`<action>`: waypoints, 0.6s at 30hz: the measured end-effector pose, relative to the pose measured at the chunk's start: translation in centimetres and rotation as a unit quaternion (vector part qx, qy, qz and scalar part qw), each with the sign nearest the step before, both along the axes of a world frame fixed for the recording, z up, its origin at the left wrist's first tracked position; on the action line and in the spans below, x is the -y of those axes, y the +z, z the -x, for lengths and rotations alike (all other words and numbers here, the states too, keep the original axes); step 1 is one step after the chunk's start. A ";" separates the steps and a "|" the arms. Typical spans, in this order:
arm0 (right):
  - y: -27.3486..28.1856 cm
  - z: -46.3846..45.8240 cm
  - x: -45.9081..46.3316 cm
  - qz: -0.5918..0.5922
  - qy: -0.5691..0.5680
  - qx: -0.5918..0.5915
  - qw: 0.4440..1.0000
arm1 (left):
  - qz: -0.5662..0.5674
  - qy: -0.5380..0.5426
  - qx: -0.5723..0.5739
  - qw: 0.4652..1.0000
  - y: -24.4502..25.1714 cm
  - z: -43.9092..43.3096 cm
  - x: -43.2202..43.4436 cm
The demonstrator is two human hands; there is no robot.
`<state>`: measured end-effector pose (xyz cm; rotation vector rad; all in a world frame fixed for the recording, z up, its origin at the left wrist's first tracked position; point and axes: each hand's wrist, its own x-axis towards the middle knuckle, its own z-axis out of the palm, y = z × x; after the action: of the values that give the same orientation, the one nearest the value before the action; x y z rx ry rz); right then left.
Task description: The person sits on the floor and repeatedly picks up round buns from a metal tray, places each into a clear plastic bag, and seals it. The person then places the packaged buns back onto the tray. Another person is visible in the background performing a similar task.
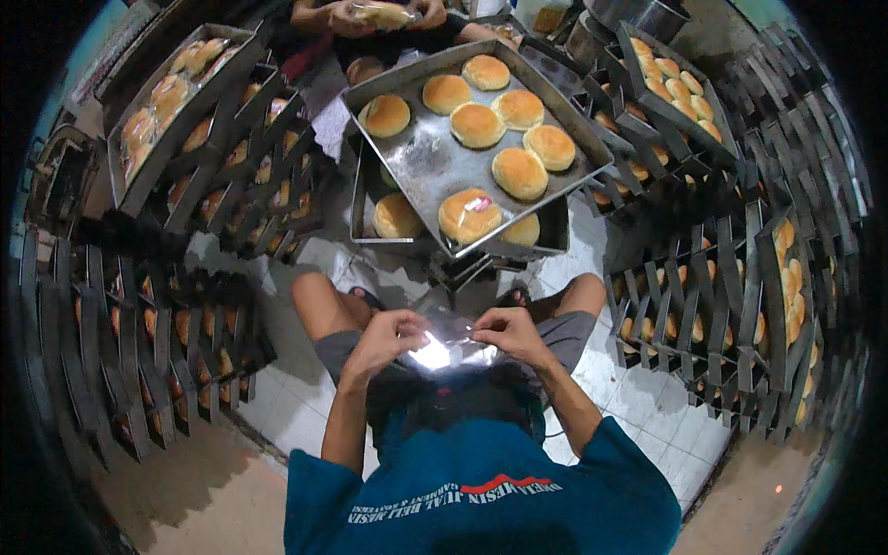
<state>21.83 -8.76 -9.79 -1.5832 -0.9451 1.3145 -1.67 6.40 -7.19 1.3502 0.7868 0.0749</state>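
My left hand (pixel 392 340) and my right hand (pixel 510 336) pinch a clear plastic bag or film (pixel 447 347) between them, above my lap; it reflects the light brightly. Just beyond my knees, a metal baking tray (pixel 423 198) lies turned at an angle on a stack of trays. Several round golden buns (pixel 520 173) rest on it without visible wrapping. At its near corner, one bun (pixel 470 216) is in clear wrap with a small pink and white mark. More buns (pixel 397 215) show in the tray underneath.
Tall stacks of bun-filled trays stand at the left (pixel 152 347) and right (pixel 694 312). Wrapped buns (pixel 166 97) fill the top tray at upper left, plain ones (pixel 673 83) the upper right tray. Opposite me, a person's hands (pixel 385 15) hold a wrapped bread. A metal pot (pixel 642 17) stands behind.
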 end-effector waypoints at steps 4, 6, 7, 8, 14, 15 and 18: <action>7.8 -5.4 -3.4 -0.156 -0.064 0.295 0.940 | 0.038 0.073 0.038 0.996 0.6 2.1 -0.8; 10.0 -10.0 -7.5 -0.178 -0.063 0.365 0.912 | -0.019 0.124 -0.020 0.992 0.0 2.8 -0.8; 10.3 -12.6 -10.3 -0.195 -0.052 0.396 0.896 | -0.011 0.137 -0.021 0.990 -0.3 3.0 -0.7; 10.0 -14.9 -13.5 -0.215 0.002 0.463 0.860 | -0.003 0.151 -0.051 0.987 -0.5 3.2 -0.6; 6.4 -21.4 -26.8 -0.063 0.323 0.536 0.777 | 0.128 0.170 0.036 0.977 -0.5 3.6 -0.2; 6.5 -21.5 -27.8 -0.047 0.365 0.499 0.785 | 0.192 0.169 0.126 0.959 -0.3 3.7 -0.1; 7.6 -22.0 -29.4 0.100 0.486 0.426 0.757 | 0.207 0.139 0.127 0.960 0.2 4.2 -0.1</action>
<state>43.87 20.61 -2.21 -1.9687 -2.5283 1.3049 -5.91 6.52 -7.02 0.8100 0.7201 0.2841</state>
